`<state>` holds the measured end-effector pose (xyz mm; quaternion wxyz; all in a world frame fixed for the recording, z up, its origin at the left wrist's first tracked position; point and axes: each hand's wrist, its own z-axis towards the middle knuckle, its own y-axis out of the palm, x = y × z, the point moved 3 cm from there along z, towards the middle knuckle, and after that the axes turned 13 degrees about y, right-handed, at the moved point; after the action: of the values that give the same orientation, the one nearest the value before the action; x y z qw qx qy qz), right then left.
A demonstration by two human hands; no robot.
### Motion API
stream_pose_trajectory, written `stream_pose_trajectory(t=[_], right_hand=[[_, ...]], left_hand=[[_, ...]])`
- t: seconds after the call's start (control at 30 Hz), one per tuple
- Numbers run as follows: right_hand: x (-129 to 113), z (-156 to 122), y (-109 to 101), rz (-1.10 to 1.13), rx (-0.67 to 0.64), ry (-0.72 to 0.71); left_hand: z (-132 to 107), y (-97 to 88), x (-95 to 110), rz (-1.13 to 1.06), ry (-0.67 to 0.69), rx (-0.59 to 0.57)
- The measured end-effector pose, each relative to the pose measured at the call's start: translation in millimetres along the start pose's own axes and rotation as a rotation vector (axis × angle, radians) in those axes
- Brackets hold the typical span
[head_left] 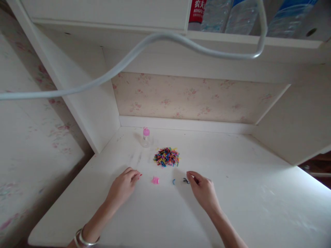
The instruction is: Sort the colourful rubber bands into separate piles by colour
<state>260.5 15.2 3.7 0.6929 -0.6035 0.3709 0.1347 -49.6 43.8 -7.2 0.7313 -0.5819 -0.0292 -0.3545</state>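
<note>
Pale bent cable (181, 39) crosses the upper view. The left hand (125, 179) pinches a tiny red piece (141, 175); the right hand (203, 191), fingertips close together, is at thin black loops (185, 180), though whether it grips one I cannot tell. Pink loops (155, 180) and a curved blue piece (173, 182) also lie apart; most remain in the multicoloured heap (167, 156) beyond. Clear plastic bottles (216, 17) are cut off above.

Head view: looks forward and down from your head over the worktop (245, 206).
Nearness: far enough back to fit your left hand (124, 182) and right hand (203, 191) whole.
Far side: you face the flowered back wall (181, 98).
Top edge: catches bottles (214, 15) on the shelf (284, 40).
</note>
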Motion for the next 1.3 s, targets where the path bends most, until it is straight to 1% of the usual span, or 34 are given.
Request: stream_pose_trajectory(t=[0.1,0.2,0.27,0.33,0.5,0.67,0.83,1.07,1.2,1.3], right_hand=[[-31,4,19,-0.19,-0.104,-0.101],[-49,14,40,-0.406,-0.166,-0.114],[-57,21,51,-0.478,-0.18,-0.112],[-61,28,60,-0.502,-0.183,-0.113],[-66,36,71,-0.547,-0.179,-0.114],[-68,38,72,-0.541,-0.172,-0.122],[-68,44,63,-0.492,-0.167,-0.111],[-54,60,47,-0.414,-0.186,-0.098],[-46,64,41,-0.377,-0.181,-0.103],[-46,65,40,-0.36,-0.178,-0.118]], left_hand=[[3,-0.7,-7,-0.052,-0.017,0.057],[4,-1.0,-17,-0.073,-0.083,0.124],[3,-0.5,-22,-0.084,-0.134,0.143],[2,0.1,-24,-0.096,-0.169,0.144],[0,0.2,-18,-0.11,-0.153,0.145],[0,1.0,-16,-0.119,-0.134,0.141],[-1,0.7,-16,-0.122,-0.143,0.131],[-2,3.2,-17,-0.122,-0.133,0.116],[-3,4.8,-17,-0.133,-0.126,0.114],[-3,5.4,-16,-0.126,-0.129,0.113]])
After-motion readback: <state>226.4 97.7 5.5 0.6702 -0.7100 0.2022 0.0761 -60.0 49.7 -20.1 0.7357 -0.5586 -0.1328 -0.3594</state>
